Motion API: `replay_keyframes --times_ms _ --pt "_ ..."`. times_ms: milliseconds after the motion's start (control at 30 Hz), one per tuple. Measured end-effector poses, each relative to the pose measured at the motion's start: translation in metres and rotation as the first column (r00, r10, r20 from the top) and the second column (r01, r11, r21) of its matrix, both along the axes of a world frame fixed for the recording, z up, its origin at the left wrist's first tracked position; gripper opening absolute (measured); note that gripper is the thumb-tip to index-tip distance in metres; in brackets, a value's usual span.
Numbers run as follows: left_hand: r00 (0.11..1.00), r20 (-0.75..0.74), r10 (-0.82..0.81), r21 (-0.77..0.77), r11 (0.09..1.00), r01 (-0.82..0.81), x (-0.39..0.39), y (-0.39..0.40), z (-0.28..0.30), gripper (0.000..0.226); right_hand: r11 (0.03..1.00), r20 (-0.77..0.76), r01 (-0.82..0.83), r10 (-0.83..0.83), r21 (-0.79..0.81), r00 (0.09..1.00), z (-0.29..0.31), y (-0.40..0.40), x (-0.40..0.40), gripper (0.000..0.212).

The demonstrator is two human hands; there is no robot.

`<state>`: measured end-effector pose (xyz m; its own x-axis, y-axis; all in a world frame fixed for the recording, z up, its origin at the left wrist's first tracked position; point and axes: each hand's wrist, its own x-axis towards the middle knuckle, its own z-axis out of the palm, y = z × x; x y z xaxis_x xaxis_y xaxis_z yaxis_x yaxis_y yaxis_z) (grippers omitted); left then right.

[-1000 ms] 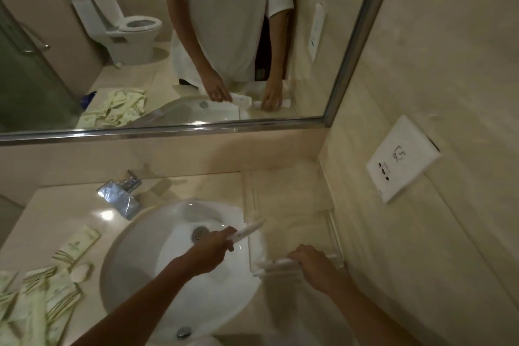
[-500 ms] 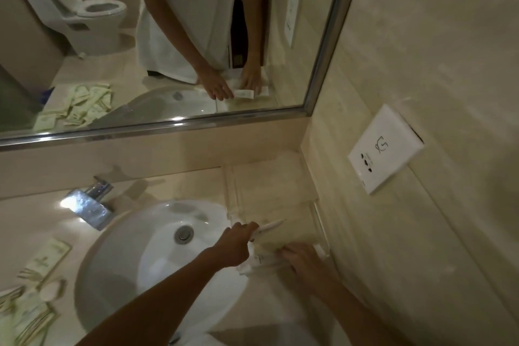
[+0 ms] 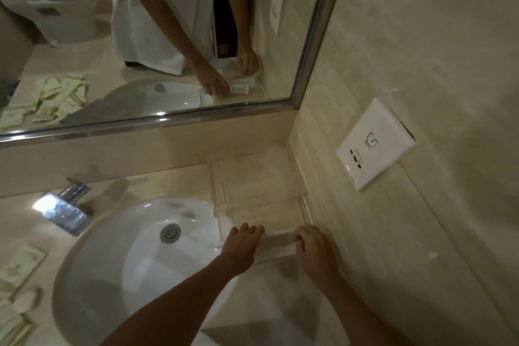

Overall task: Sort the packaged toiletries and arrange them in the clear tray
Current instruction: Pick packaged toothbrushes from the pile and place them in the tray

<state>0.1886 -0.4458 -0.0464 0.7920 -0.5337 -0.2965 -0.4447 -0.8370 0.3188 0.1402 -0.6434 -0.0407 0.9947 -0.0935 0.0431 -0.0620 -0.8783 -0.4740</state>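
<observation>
Beige stone-look tile covers the right wall (image 3: 421, 36) and the desk (image 3: 157, 182), which runs below a wide metal-framed mirror (image 3: 168, 36) reflecting a toilet and the person's white shirt. Sunk in the desk is a round white basin (image 3: 134, 261) with a chrome drain, and a chrome faucet (image 3: 66, 205) stands at its far left rim. On the right wall sits a white socket plate (image 3: 375, 144). Tucked into the corner between basin and wall, the clear tray (image 3: 302, 191) lies with its long axis running away from the person toward the mirror. Across its near end lie white toiletry tubes (image 3: 278, 244), their long axis left to right, crosswise to the tray; which end is the cap I cannot tell here. The left hand (image 3: 241, 244) rests on the tubes' left end, its fingers (image 3: 252, 229) fairly straight and close together on top of them. The right hand (image 3: 314, 247) holds the right end, fingers curled over it. Pale green toiletry packets (image 3: 19, 270) lie scattered on the desk at far left, well apart from the tray.
</observation>
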Motion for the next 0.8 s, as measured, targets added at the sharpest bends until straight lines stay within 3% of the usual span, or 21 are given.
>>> replay_keyframes --times_ms 267,600,800 --pt "0.997 0.013 -0.080 -0.064 0.995 0.081 0.004 -0.011 -0.004 0.061 0.995 -0.001 0.100 -0.100 0.022 0.995 0.000 -0.007 0.008 0.016" --pt "0.990 0.132 -0.043 -0.056 0.997 0.051 0.005 -0.022 -0.002 0.070 0.993 -0.030 0.113 -0.112 0.041 0.993 0.003 -0.010 0.016 0.012" --pt "0.995 0.058 -0.079 -0.074 0.994 0.083 0.005 -0.019 -0.008 0.069 0.996 -0.011 0.085 -0.084 0.012 0.996 0.008 -0.008 0.018 0.011"
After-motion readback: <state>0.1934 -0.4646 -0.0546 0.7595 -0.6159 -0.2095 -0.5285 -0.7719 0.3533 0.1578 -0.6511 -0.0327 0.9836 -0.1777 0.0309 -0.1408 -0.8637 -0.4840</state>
